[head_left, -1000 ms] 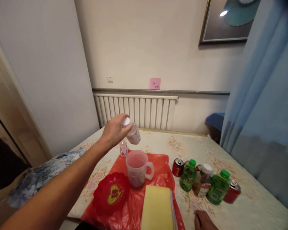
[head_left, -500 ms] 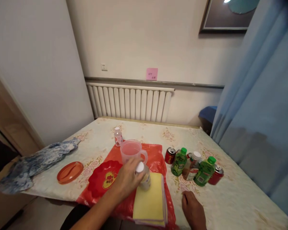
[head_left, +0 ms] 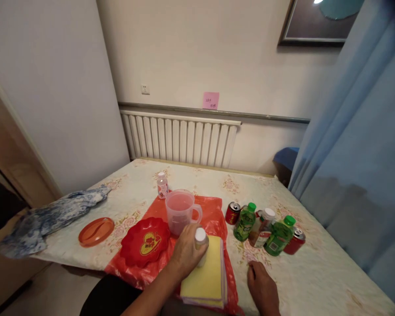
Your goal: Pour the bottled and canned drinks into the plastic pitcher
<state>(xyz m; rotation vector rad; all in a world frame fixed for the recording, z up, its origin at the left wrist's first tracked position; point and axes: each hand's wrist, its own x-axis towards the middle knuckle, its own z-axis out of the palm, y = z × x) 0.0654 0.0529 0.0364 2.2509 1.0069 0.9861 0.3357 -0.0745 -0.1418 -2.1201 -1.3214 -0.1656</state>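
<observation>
1. Being grasped by the left hand (head_left: 188, 248), a white-capped bottle (head_left: 200, 237) is held roughly upright over the yellow cloths (head_left: 206, 280); contact cannot be told
2. Nothing is seen held by the right hand (head_left: 263, 286), curled into a loose fist
3. Release is not yet done; this bottle's handling is judged unfinished
4. The small bottle (head_left: 162, 186) by the jug (head_left: 177, 219) and the grouped bottles (head_left: 245, 224) and cans (head_left: 233, 214) are left ungrasped
</observation>
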